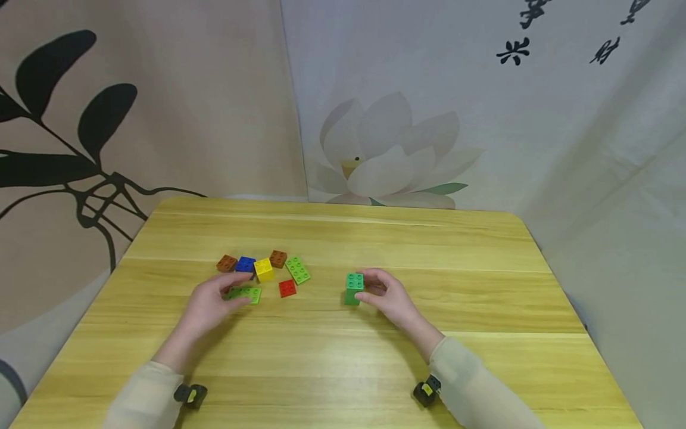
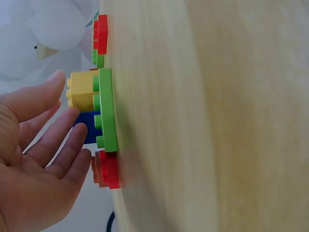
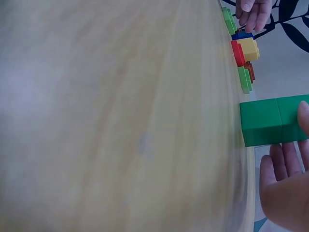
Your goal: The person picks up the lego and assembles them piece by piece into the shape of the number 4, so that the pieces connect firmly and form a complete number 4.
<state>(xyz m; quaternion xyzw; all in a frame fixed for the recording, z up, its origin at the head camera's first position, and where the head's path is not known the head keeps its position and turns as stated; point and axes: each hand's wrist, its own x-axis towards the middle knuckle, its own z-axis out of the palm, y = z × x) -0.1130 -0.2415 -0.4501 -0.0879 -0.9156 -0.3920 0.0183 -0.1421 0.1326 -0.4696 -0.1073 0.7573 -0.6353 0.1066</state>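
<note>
My right hand (image 1: 392, 300) grips a stack of two green bricks (image 1: 353, 292) between thumb and fingers, on the table right of the loose bricks. The right wrist view shows the stack's base at the tabletop and the thumb on the upper brick. My left hand (image 1: 208, 302) hovers over a flat light green brick (image 1: 252, 295), its fingers loosely bent and spread, holding nothing. In the left wrist view a gap shows between that hand and the flat brick's studs. A red brick (image 2: 112, 170) beside the flat brick is hidden under the hand in the head view.
Beyond the left hand lie a brown brick (image 1: 227, 263), a blue brick (image 1: 245, 264), a taller yellow brick (image 1: 264, 270) and another brown brick (image 1: 278, 258). Nearer the middle are a second light green brick (image 1: 298, 270) and a red brick (image 1: 287, 288). A printed curtain hangs behind the wooden table (image 1: 332, 369).
</note>
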